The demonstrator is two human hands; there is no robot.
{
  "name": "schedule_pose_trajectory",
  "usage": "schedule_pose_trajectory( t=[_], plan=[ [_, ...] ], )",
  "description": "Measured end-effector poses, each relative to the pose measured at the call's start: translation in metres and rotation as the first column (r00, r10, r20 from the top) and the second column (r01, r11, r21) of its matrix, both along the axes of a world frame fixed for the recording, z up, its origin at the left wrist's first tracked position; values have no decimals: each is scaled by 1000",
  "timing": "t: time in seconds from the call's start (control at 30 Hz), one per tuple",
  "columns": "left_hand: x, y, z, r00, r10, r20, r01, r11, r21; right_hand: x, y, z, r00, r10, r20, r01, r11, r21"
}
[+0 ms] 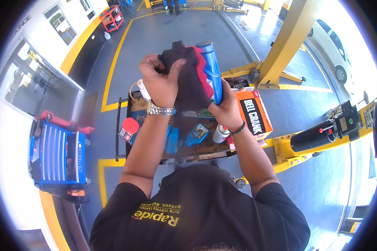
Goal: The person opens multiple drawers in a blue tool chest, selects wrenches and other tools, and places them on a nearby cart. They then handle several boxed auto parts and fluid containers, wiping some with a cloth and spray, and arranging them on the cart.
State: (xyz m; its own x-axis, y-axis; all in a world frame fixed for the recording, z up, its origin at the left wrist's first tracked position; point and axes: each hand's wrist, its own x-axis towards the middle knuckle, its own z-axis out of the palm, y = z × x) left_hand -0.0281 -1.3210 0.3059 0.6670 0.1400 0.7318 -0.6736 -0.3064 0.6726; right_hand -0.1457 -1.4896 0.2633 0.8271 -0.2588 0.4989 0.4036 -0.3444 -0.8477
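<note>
My left hand [160,85], with a metal watch at the wrist, grips a black and red cloth [189,81] that hangs down in front of a blue bottle [212,67]. The bottle stands nearly upright, and my right hand [228,104] holds it low on its right side. Cloth covers much of the bottle's left side. Below my hands is a dark cart top [184,152]. On it lie a blue flat bottle [197,134], another blue container [172,140], a spray can [221,134] beside my right wrist, and a red-lidded container [130,126].
An orange, black and white box [255,115] stands at the cart's right. A yellow lift post [287,46] with floor arms rises beyond it. At left is a blue tool cabinet [60,152]. Farther off are a red trolley [112,19], a white car [333,48] and a person's legs [172,6].
</note>
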Motion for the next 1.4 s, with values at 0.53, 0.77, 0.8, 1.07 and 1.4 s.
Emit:
schedule_pose_trajectory(
  t=[0.53, 0.77, 0.8, 1.07, 1.4],
  plan=[
    [-23, -27, 73, 937, -306, 170, 287, 950, 124, -3, 10, 16, 976, -216, 18, 210, 927, -310],
    [-19, -28, 80, 744, -505, 437, 350, 852, 389, 7, 21, 3, 972, -224, 65, 232, 911, -341],
    [-19, -23, 82, 750, -511, 420, 89, 707, 701, 7, 18, 0, 979, -184, 83, 202, 919, -338],
    [7, -21, 98, 795, -576, 193, -114, 171, 979, 11, 22, -7, 977, -176, -124, 135, 948, -287],
    [43, -31, 110, 897, -375, 236, 205, 823, 529, -13, 1, -61, 973, -231, -11, 221, 941, -255]
  ],
)
